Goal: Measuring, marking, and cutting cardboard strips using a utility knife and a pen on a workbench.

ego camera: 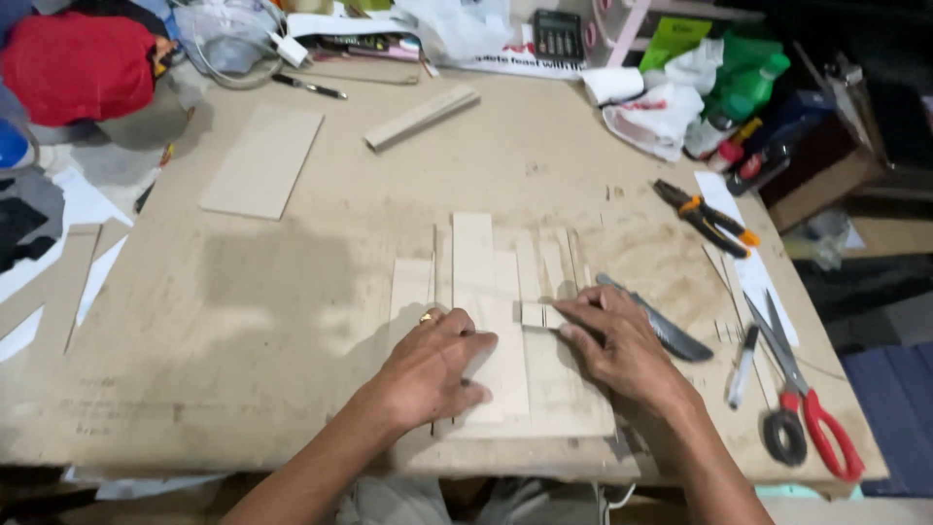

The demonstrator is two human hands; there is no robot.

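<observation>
Several thin wooden slats lie side by side on a flat wooden panel near the table's front edge. My left hand, a ring on one finger, presses flat on the slats. My right hand rests just to the right, its fingertips pinching a small wooden piece that lies across the slats. A grey utility knife lies on the table right beside my right hand.
Red-handled scissors, a tape roll, a pen and orange-handled pliers lie at the right. A loose board and a wood block sit farther back. Bags, cloth and clutter line the table's far edge.
</observation>
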